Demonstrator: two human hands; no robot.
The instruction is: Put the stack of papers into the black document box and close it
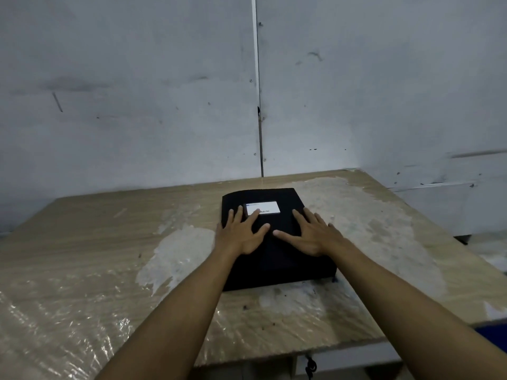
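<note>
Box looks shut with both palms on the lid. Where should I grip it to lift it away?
Take the black document box by its two long side walls, one hand from each side. It lies flat, too wide for one hand, and the left hand and right hand already rest open near those edges.

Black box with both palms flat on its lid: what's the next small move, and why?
Probably press down once along the lid and then lift both hands away. The black box lies shut on the table, with the left hand and the right hand spread flat on top near the white label. No papers are in sight, so they seem to be inside.
</note>
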